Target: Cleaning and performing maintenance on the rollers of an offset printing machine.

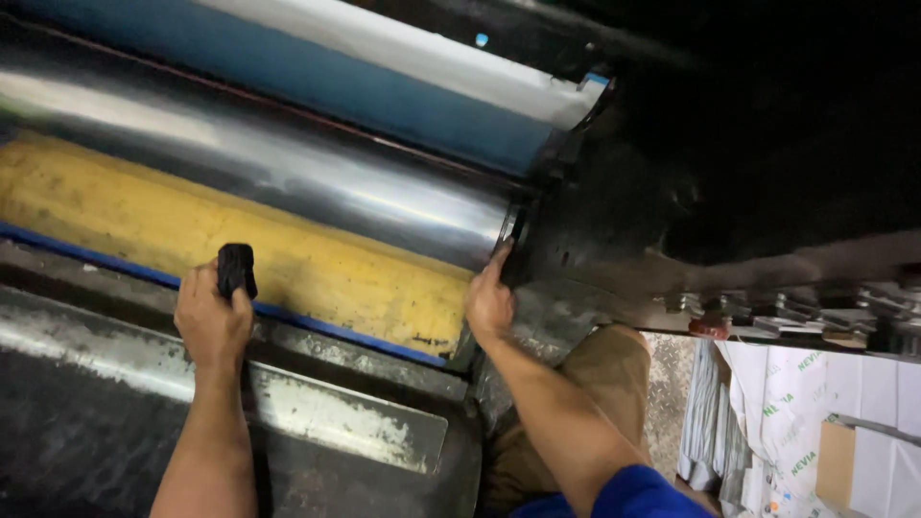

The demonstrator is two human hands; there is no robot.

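Observation:
My left hand (pixel 210 321) grips a small black block-shaped tool (pixel 236 270) and presses it against the lower edge of a worn yellow roller (pixel 317 264) with a thin blue strip along its bottom. My right hand (pixel 489 299) rests on the right end of the machine, fingers touching the dark side frame (pixel 614 211) where the shiny steel cylinder (pixel 317 177) ends. A blue roller (pixel 317 82) and a white one (pixel 422 53) lie above the steel cylinder.
A scuffed metal guard plate (pixel 317 412) runs below the rollers. My knee in brown trousers (pixel 604 374) is beside the frame. Stacks of white printed paper (pixel 796 412) and a brown cardboard piece (pixel 837 465) lie at the lower right on the floor.

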